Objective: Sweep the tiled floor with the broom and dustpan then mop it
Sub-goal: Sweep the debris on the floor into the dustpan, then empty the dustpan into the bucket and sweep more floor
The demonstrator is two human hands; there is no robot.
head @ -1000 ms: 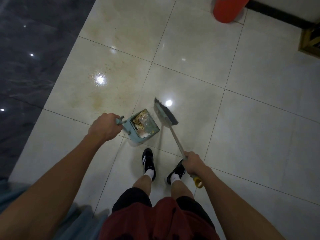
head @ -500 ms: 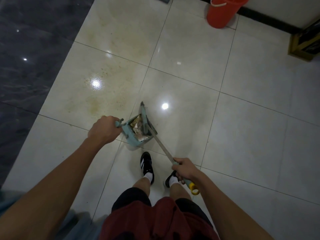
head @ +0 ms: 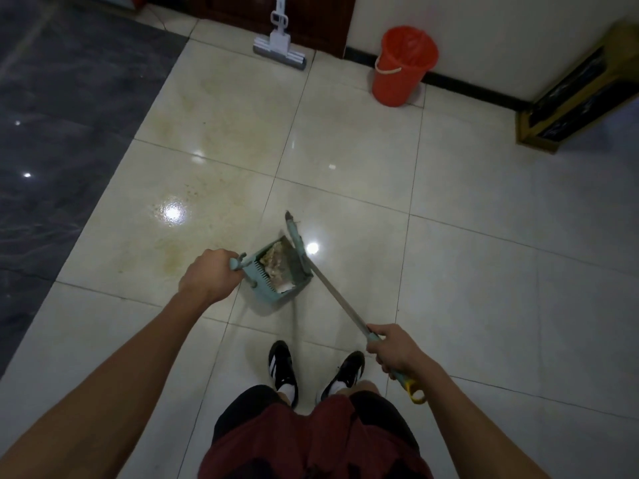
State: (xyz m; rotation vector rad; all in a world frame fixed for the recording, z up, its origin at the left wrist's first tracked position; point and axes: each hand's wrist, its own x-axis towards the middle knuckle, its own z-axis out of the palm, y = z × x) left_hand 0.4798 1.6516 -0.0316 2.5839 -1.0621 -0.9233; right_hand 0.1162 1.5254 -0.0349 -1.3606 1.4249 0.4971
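Observation:
My left hand (head: 207,276) grips the handle of a teal dustpan (head: 287,283) that holds swept-up litter, a little above the cream tiled floor (head: 345,160). My right hand (head: 394,350) grips the lower end of the broom (head: 332,288) handle, near its yellow hanging loop. The broom's metal shaft runs up and left, and its head lies along the dustpan's right edge. A white sponge mop (head: 280,46) leans against the dark door at the back.
An orange bucket (head: 401,63) stands by the white wall at the back right. A gold-framed dark cabinet (head: 574,102) juts in at the right. Dark marble flooring (head: 52,133) covers the left side. My two feet in black shoes (head: 283,371) stand below the dustpan.
The broom head swung left from beside the dustpan to lie against its right edge. The view tilted up, bringing the mop and the whole bucket into sight.

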